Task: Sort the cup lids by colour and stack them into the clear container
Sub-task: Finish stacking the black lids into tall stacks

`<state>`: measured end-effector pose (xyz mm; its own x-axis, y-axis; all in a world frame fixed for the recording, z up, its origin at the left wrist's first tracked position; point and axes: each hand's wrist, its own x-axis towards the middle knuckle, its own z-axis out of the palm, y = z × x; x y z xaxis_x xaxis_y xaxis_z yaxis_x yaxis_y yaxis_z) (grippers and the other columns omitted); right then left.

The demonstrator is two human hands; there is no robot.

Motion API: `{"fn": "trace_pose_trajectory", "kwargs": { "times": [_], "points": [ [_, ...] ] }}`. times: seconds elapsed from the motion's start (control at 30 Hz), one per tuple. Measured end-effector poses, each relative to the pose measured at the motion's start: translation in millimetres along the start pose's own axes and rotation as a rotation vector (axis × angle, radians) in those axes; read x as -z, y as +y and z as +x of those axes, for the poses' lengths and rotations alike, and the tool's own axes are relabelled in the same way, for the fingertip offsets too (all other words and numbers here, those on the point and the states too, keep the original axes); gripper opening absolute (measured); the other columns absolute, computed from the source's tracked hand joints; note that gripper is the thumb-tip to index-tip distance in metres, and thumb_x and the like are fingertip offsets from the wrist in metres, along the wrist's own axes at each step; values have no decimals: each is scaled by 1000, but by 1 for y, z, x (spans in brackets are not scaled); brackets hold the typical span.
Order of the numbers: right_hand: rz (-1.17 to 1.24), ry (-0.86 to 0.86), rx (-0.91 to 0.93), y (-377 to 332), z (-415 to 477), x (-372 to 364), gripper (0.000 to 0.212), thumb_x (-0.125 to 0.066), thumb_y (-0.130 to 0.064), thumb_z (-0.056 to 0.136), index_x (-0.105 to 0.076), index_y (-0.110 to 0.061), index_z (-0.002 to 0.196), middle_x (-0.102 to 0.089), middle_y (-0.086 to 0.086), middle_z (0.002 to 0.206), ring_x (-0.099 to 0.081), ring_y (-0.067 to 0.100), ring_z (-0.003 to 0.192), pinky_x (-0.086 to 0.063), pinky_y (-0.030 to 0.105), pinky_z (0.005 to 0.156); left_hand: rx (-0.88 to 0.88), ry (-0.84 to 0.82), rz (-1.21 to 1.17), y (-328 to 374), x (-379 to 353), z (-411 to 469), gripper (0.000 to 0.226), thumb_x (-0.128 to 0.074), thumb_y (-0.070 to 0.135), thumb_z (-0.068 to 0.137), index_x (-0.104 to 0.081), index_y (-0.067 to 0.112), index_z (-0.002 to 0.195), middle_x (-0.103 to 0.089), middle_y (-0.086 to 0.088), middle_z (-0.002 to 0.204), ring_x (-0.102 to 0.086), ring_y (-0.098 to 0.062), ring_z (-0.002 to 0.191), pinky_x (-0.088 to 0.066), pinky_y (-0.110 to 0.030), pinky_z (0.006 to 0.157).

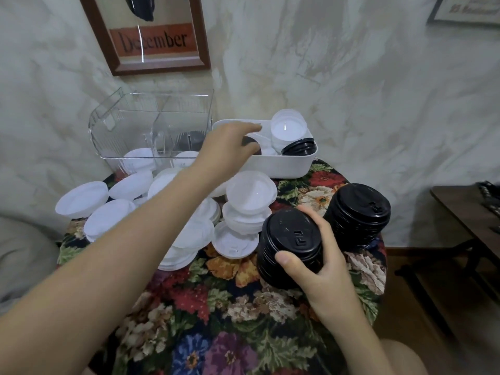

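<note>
My right hand (pixel 316 266) grips a stack of black lids (pixel 290 246) above the table's front right. A second black stack (pixel 358 215) stands just behind it. My left hand (pixel 227 147) reaches into the white tub (pixel 281 165), fingers closing on a black lid (pixel 250 142) there. The tub also holds white lids (pixel 288 128) and more black lids (pixel 300 146). The clear container (pixel 151 125) stands at the back left with a divider; a few white lids and something dark lie inside. Loose white lids (pixel 243 201) are heaped across the table's middle and left.
The small round table carries a floral cloth (pixel 216 320). A framed "December" picture (pixel 154 36) leans on the wall behind the container. A dark wooden table (pixel 470 212) stands at the right.
</note>
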<state>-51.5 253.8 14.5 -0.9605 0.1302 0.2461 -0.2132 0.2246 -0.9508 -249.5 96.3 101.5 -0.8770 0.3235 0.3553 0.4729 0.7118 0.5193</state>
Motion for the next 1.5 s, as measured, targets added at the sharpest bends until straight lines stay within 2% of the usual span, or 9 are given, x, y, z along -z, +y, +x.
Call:
{"fn": "trace_pose_trajectory", "kwargs": {
  "times": [0.23, 0.33, 0.43, 0.63, 0.73, 0.83, 1.03, 1.2, 1.5],
  "points": [
    [34, -23, -21, 0, 0, 1, 76, -80, -56, 70, -46, -49, 138, -58, -35, 125, -57, -12, 117, -45, 4, 88, 136, -222, 337, -28, -16, 67, 48, -74, 49, 87, -68, 26, 129, -64, 1, 133, -56, -24, 123, -47, -32, 93],
    [50, -32, -28, 0, 0, 1, 73, -81, -43, 75, -46, -47, 138, -59, -37, 123, -58, -13, 115, -45, 4, 87, 115, -216, 372, -27, -24, 76, 30, -75, 48, 84, -70, 21, 97, -69, -2, 107, -61, -26, 105, -48, -30, 78],
    [46, -31, -24, 0, 0, 2, 69, -80, -40, 76, -46, -49, 136, -60, -36, 124, -59, -11, 116, -45, 5, 88, 128, -211, 395, -23, -29, 78, 40, -72, 48, 85, -54, 18, 67, -56, -1, 69, -54, -25, 78, -29, -28, 55],
    [51, -28, -18, 1, -1, 1, 69, -80, -42, 76, -46, -50, 136, -60, -36, 123, -59, -11, 116, -45, 5, 88, 152, -200, 379, -19, -24, 74, 32, -70, 36, 83, -53, 11, 71, -56, -5, 70, -54, -30, 75, -28, -29, 52],
    [39, -28, -9, 1, -1, 2, 70, -81, -50, 76, -45, -52, 136, -59, -36, 126, -58, -10, 118, -45, 6, 89, 76, -82, 205, -11, -13, 62, 29, -70, 36, 86, -67, 11, 100, -69, -8, 98, -59, -27, 89, -39, -31, 61],
    [40, -24, -5, 1, 0, 1, 72, -77, -58, 72, -44, -52, 137, -58, -37, 126, -57, -11, 118, -45, 5, 89, 8, -19, -28, 7, 0, 29, 62, -71, 47, 85, -60, 22, 140, -67, 1, 133, -60, -21, 120, -48, -35, 100],
    [31, -8, 1, 0, 0, 0, 68, -77, -46, 76, -42, -54, 134, -54, -46, 121, -53, -20, 115, -42, 1, 86, -64, -229, -439, 32, 11, -59, 52, -73, 42, 83, -63, 39, 135, -62, 21, 130, -60, 1, 122, -50, -28, 105],
    [38, -24, 16, 0, -1, 2, 68, -81, -39, 82, -42, -53, 135, -56, -43, 124, -55, -16, 117, -43, 3, 88, -31, -299, -588, 27, 9, -106, 52, -78, 38, 80, -65, 37, 130, -65, 22, 127, -62, 0, 121, -54, -32, 103],
    [46, -45, 27, 3, -1, 4, 73, -78, -34, 82, -42, -41, 145, -58, -36, 128, -55, -11, 122, -44, 8, 92, -33, -250, -528, 32, -11, -125, 57, -78, 54, 72, -68, 37, 125, -67, 18, 126, -60, -5, 124, -48, -41, 109]
  ]
}}
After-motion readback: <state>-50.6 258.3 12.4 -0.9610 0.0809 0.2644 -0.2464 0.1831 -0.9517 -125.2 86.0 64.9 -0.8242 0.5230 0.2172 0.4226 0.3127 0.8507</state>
